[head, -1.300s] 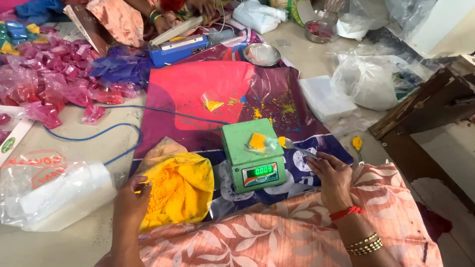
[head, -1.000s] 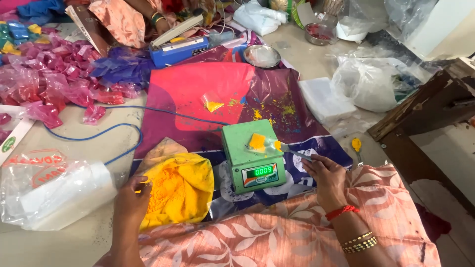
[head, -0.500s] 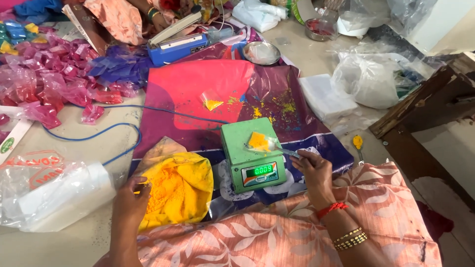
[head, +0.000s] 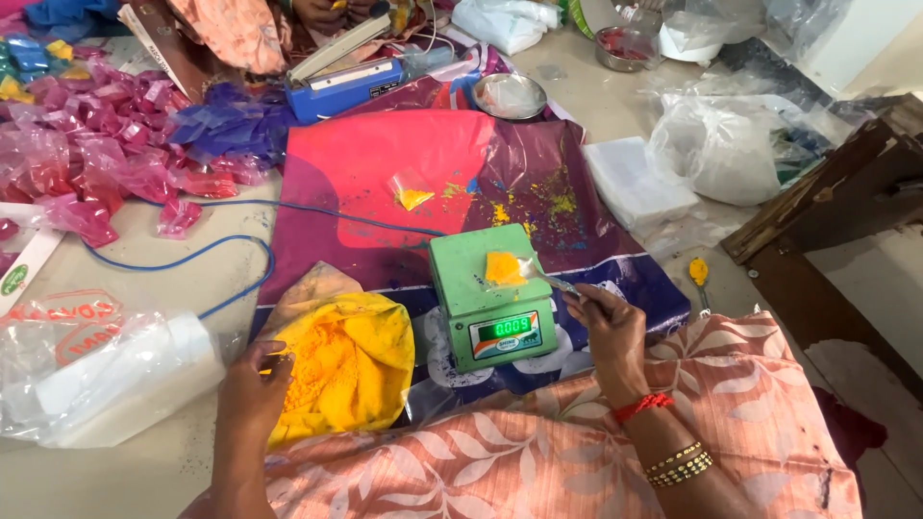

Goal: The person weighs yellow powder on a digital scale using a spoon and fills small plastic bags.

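Your right hand (head: 608, 332) has its fingers pinched around the handle of a small metal spoon (head: 550, 279), whose tip reaches out past your fingertips onto the platform of the green digital scale (head: 488, 293). A small clear packet of yellow powder (head: 504, 268) lies on that platform, right at the spoon's tip. Your left hand (head: 255, 380) has its fingers curled onto the edge of the open bag of yellow powder (head: 336, 365), gripping the plastic just beside the scale. Beyond your fingers, a second small yellow packet (head: 412, 196) lies on the red and purple sheet (head: 385, 173), and a blue cable (head: 192, 258) loops off to the left of your left hand.
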